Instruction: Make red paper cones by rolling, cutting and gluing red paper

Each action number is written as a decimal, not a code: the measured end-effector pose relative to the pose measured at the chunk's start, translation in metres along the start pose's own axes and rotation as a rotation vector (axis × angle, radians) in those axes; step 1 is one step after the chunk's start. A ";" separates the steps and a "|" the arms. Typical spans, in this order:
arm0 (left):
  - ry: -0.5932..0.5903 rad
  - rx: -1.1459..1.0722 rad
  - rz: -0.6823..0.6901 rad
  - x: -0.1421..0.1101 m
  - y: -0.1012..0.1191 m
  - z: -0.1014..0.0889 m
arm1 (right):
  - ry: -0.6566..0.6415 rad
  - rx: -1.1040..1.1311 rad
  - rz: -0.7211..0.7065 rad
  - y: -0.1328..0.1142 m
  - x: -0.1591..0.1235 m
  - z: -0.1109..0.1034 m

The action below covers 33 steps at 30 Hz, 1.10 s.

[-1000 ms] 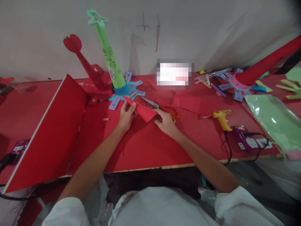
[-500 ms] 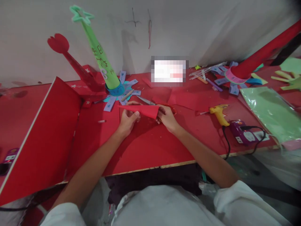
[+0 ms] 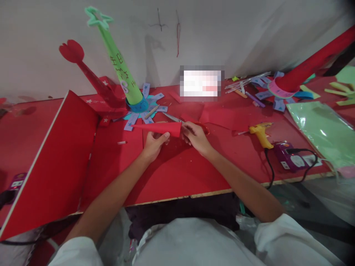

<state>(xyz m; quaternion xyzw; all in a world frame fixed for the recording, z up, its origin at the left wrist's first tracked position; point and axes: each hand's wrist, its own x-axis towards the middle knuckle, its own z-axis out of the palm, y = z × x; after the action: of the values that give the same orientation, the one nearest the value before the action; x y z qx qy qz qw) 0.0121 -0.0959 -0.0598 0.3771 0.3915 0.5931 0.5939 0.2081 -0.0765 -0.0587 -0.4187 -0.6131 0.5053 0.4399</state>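
Note:
A rolled red paper cone [image 3: 158,128] lies sideways over the table, its point to the left and its wide end to the right. My left hand [image 3: 155,143] is closed around it from below, thumb pressed on the near side. Loosely curled beside the cone's wide end is my right hand [image 3: 197,137], fingers apart; whether a fingertip touches the rim is hard to tell. Behind my right hand lie scissors [image 3: 172,117] with orange-red handles, partly covered by the hand.
Behind stand a green paper tube [image 3: 122,70] on a blue base and a red flower-topped tube [image 3: 91,78]. An upright red board [image 3: 55,159] is at left. On the right are a yellow glue gun [image 3: 261,133], a purple power socket [image 3: 290,157] and green sheets [image 3: 321,129].
The red paper cone has shifted left in my left hand. My right hand, earlier around its wide end, now sits just beside the rim with its fingers looser.

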 end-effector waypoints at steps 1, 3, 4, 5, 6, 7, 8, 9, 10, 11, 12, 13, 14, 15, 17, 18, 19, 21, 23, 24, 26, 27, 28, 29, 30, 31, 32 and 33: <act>0.020 -0.019 0.014 0.001 0.000 0.000 | 0.052 -0.096 -0.058 0.000 0.001 -0.004; 0.054 -0.049 0.045 0.004 0.000 0.001 | 0.134 -0.299 -0.168 0.001 0.003 -0.012; 0.069 -0.058 0.059 0.005 0.000 0.001 | 0.156 -0.377 -0.204 0.001 0.004 -0.016; 0.080 -0.062 0.069 0.005 0.000 0.001 | 0.168 -0.438 -0.227 0.002 0.005 -0.019; 0.087 -0.061 0.077 0.006 0.001 0.001 | 0.173 -0.481 -0.241 0.003 0.006 -0.022; 0.090 -0.060 0.080 0.006 0.001 0.000 | 0.174 -0.508 -0.250 0.004 0.006 -0.023; 0.091 -0.058 0.082 0.006 0.001 0.000 | 0.168 -0.516 -0.253 0.005 0.007 -0.024; 0.090 -0.055 0.080 0.006 0.001 0.000 | 0.157 -0.499 -0.248 0.006 0.007 -0.023; 0.089 -0.053 0.074 0.006 0.000 -0.001 | 0.137 -0.450 -0.236 0.007 0.007 -0.021; 0.090 -0.052 0.065 0.006 0.000 -0.001 | 0.107 -0.372 -0.215 0.007 0.006 -0.018; 0.089 -0.052 0.053 0.005 -0.001 -0.001 | 0.071 -0.278 -0.188 0.007 0.005 -0.014; 0.084 -0.054 0.040 0.005 -0.001 -0.001 | 0.030 -0.180 -0.161 0.007 0.004 -0.010; 0.075 -0.056 0.025 0.004 -0.002 0.000 | -0.011 -0.092 -0.135 0.006 0.002 -0.007; 0.061 -0.059 0.010 0.003 -0.003 0.000 | -0.049 -0.022 -0.113 0.005 0.001 -0.003; 0.024 -0.057 -0.012 0.001 -0.005 0.001 | -0.105 0.060 -0.080 0.003 -0.001 0.002; 0.006 -0.053 -0.018 0.000 -0.005 0.002 | -0.117 0.080 -0.070 0.001 -0.002 0.003; -0.010 -0.046 -0.025 -0.002 -0.006 0.002 | -0.121 0.093 -0.062 0.000 -0.002 0.004; -0.042 -0.032 -0.036 -0.004 -0.007 0.003 | -0.112 0.106 -0.053 -0.002 -0.002 0.003; -0.074 -0.014 -0.049 -0.006 -0.007 0.003 | -0.083 0.114 -0.053 -0.002 -0.001 0.002; -0.090 -0.002 -0.056 -0.007 -0.007 0.002 | -0.064 0.122 -0.050 -0.002 0.000 0.002; -0.108 0.018 -0.059 -0.006 -0.006 0.000 | -0.025 0.151 -0.033 0.000 0.000 0.001; -0.110 0.024 -0.059 -0.006 -0.005 -0.001 | -0.011 0.176 -0.016 0.000 0.001 0.001; -0.115 0.026 -0.058 -0.005 -0.004 -0.001 | -0.001 0.203 0.004 0.000 0.001 0.000; -0.123 0.025 -0.058 -0.004 -0.003 -0.002 | 0.007 0.230 0.020 -0.001 0.001 0.000; -0.133 0.023 -0.057 -0.003 -0.002 -0.002 | 0.015 0.257 0.031 -0.002 0.001 -0.001; -0.146 0.023 -0.054 -0.001 -0.001 -0.003 | 0.025 0.285 0.035 -0.003 0.001 -0.001; -0.155 0.024 -0.047 0.001 0.000 -0.004 | 0.033 0.316 0.033 -0.005 0.002 -0.003; -0.159 0.028 -0.035 0.004 0.001 -0.007 | 0.043 0.348 0.026 -0.006 0.002 -0.004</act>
<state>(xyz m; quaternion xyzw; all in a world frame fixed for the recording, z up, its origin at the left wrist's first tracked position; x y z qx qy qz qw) 0.0056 -0.0921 -0.0613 0.4242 0.3579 0.5455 0.6280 0.2113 -0.0738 -0.0525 -0.3549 -0.5013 0.6005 0.5119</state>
